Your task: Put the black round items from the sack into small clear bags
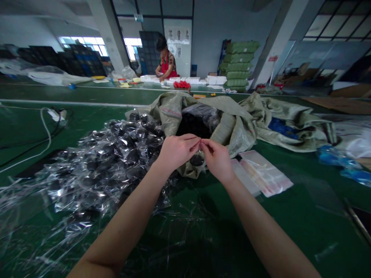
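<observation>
My left hand (181, 150) and my right hand (216, 156) meet in front of me, thumbs and fingertips pinched together. They grip the top edge of a small clear plastic bag (204, 165). A dark rounded piece (198, 160) shows in it just below my fingers; its exact kind I cannot make out. Left of my hands lies a large heap of black pieces in clear bags (116, 154). Behind my fingers, a woven sack (233, 125) lies with its mouth toward me and dark contents inside. Flat clear bags (265, 173) lie beside my right wrist.
The green table (220, 239) carries loose clear plastic strips in front. Another woven sack (301, 123) with blue plastic lies at right. White cable (48, 135) runs along the left. Across the work surface, a person in a red apron (168, 66) stands behind white boxes (216, 80).
</observation>
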Motion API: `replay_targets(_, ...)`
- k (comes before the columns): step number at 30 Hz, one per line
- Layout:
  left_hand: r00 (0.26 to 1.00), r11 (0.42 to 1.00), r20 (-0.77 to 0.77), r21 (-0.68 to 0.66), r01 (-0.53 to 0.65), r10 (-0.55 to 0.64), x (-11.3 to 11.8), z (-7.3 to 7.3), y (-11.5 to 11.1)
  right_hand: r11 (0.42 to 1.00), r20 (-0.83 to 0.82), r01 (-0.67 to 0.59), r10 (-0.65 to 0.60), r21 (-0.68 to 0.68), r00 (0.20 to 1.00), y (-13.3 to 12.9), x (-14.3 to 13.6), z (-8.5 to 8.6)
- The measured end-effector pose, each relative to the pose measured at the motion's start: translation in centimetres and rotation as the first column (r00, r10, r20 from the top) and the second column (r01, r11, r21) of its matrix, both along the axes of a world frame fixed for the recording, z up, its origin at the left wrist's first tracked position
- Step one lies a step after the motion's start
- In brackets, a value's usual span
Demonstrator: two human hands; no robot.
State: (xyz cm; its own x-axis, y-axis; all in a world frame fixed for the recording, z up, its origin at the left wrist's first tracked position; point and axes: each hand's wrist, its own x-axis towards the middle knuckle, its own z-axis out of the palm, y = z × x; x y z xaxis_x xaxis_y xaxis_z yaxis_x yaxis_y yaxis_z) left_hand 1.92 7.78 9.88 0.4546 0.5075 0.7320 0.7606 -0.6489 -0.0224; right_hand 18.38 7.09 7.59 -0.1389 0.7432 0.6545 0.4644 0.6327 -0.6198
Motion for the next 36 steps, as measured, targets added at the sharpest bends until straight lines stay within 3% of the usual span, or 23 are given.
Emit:
replay_targets(8, 0.999, 0.999, 0.048, -0.031, -0.023, 0.025, 0.22, -0.05, 0.05, 0.999, 0.050, 0.023, -0.024, 0.023, 0.998, -0.18, -0.15, -0.06)
replay_targets(16, 0.971, 0.983, 0.223, -0.143, 0.117, -0.083, 0.06, 0.46, 0.20, 1.000, 0.029, 0.012, -0.013, 0.018, 0.999, -0.28, -0.36, -0.13)
replay_targets(21, 0.965, 0.967, 0.190, -0.146, 0.208, -0.179, -0.39, 0.42, 0.27, 1.000, 0.021, -0.003, 0.004, -0.024, 1.000, -0.16, -0.12, -0.05)
replay_targets(29, 0.993, 0.990, 0.076, -0.104, 0.099, -0.092, -0.67, 0.16, 0.29, 0.997, 0.023, -0.038, 0.039, -0.060, 0.999, -0.20, -0.08, -0.02)
replay_targets(36, 0.974, 0.976, 0.202, -0.173, 0.136, -0.099, -0.25, 0.53, 0.20, 0.998, -0.007, -0.037, 0.037, -0.052, 0.999, -0.45, -0.30, 0.14)
